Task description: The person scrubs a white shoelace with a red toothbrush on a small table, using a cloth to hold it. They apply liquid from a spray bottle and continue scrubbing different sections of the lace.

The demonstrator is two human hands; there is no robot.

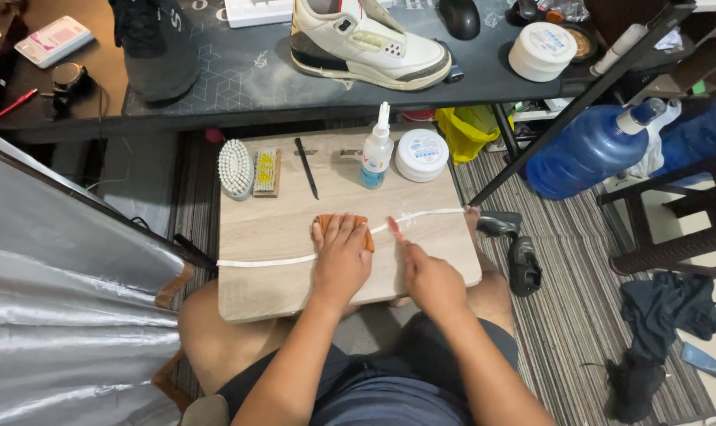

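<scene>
Pressing flat on an orange cloth [356, 223], the left hand [340, 256] pins a white shoelace [267, 260] stretched across the wooden board [279, 229]. Beside it, the right hand [425, 272] pinches the lace, forefinger out. Brushes [236, 168] and a bottle [376, 150] lie beyond.

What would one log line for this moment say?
left hand: flat on brown brush | right hand: pinching white shoelace | board on lap
</scene>
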